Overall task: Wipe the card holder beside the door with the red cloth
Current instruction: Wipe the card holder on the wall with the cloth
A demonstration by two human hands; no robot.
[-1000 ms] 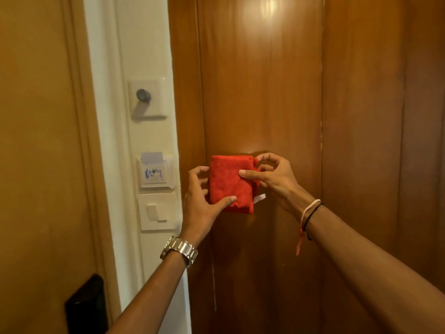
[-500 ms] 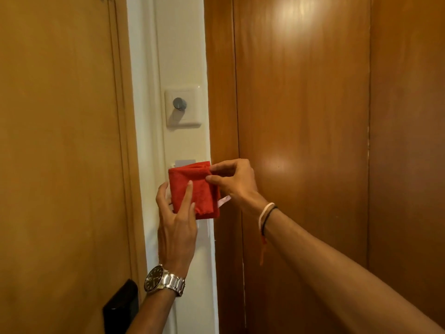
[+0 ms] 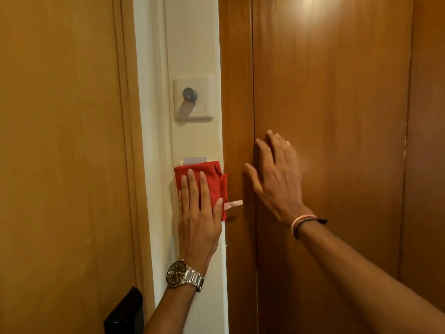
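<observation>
The folded red cloth point(image 3: 212, 179) lies flat against the white wall strip, covering the card holder. Only the top of a white key card point(image 3: 195, 160) shows above the cloth; the holder itself is hidden. My left hand point(image 3: 198, 213) presses the cloth to the wall with flat fingers, a metal watch on its wrist. My right hand point(image 3: 277, 174) is off the cloth, fingers spread, resting against the brown wooden panel to the right. A pale tag point(image 3: 233, 204) sticks out from the cloth's lower right.
Above the cloth is a white wall plate with a grey knob point(image 3: 190, 94). The light wooden door point(image 3: 62, 141) stands at the left, with a black lock plate point(image 3: 125, 314) low down. Dark wooden panels point(image 3: 337, 92) fill the right side.
The cloth moved left from the wooden panel onto the card holder. My right hand let go of it and went to the panel; my left hand now presses it flat.
</observation>
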